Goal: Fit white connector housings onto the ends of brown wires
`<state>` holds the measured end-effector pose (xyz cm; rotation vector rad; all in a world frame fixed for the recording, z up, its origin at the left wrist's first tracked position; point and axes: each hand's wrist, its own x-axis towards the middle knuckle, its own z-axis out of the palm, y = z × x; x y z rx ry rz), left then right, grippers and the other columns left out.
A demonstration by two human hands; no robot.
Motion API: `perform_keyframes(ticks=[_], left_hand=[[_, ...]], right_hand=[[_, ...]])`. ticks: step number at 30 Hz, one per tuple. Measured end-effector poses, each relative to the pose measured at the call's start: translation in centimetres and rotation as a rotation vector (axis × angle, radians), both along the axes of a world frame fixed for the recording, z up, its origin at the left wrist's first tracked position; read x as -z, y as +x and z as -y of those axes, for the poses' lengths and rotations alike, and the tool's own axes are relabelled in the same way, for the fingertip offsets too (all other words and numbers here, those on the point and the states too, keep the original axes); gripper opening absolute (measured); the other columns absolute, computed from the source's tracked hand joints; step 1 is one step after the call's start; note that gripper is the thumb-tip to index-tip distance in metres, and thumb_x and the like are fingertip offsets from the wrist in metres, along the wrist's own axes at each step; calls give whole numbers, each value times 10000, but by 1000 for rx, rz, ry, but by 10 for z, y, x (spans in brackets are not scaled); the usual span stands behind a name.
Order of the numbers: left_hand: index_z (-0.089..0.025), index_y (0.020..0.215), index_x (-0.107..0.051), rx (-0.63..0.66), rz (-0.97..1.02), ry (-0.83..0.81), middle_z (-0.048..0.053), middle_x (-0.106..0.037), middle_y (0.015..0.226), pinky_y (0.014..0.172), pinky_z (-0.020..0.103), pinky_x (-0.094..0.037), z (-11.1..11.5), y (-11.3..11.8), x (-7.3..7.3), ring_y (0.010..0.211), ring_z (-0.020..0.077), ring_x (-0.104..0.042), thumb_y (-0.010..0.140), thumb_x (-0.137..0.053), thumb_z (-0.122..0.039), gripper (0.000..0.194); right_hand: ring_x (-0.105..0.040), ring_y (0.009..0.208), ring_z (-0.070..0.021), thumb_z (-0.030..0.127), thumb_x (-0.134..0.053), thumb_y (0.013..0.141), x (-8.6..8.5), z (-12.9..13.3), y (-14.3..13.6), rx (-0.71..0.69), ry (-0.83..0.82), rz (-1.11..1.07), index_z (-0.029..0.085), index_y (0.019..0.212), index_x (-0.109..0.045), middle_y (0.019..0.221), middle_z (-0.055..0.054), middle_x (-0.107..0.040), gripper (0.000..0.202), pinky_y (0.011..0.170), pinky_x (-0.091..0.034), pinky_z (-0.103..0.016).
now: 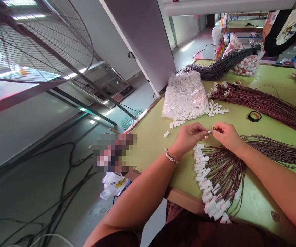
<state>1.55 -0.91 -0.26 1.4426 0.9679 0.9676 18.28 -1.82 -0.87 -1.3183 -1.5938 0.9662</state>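
Observation:
Over the green table [150, 144] my left hand [192, 137] pinches a small white plastic connector [209, 132] between thumb and fingers. Facing it, my right hand [226, 135] closes on the end of a thin dark brown wire [216, 128], the tips of both hands nearly touching. Whether the wire sits inside the connector I cannot tell. Below my hands fans out a bundle of brown wires [230, 164], with a row of white connectors [204, 175] on the ends. Its tail runs right, under my right forearm.
Beyond my hands stand a clear bag of white connectors [185, 96] and loose connectors [216, 109]. Another brown wire bundle [261, 101], black tape [254, 116], a black wire bundle [217, 65] and a bag of red-and-white parts [247, 65] lie farther back. A fan [34, 44] stands left.

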Motion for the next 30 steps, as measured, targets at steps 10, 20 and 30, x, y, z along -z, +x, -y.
perform_keyframes(ticks=[10, 20, 30], left_hand=[[-137, 712, -687, 561, -346, 87, 66, -670, 721, 592, 244, -461, -3, -31, -19, 621, 121, -581, 746, -660, -339, 207], [-164, 889, -663, 20, -949, 325, 65, -656, 828, 679, 295, -444, -10, 16, -4, 763, 195, -589, 716, -674, -260, 198], [-133, 749, -628, -125, 7, -366, -2, -558, 591, 450, 193, -357, -18, -16, -3, 461, 61, -459, 746, -624, -252, 119]], right_hand=[[-486, 494, -81, 383, -678, 638, 8, -15, 7, 175, -250, -437, 169, 715, -615, 611, 4, -604, 237, 467, -397, -212], [-404, 474, -85, 376, -626, 640, 13, -12, 2, 226, -200, -284, 170, 713, -637, 560, 23, -563, 220, 449, -318, -223], [-445, 492, -111, 323, -547, 736, 9, 2, 1, 170, 98, 151, 177, 663, -657, 531, 12, -558, 197, 512, -341, -242]])
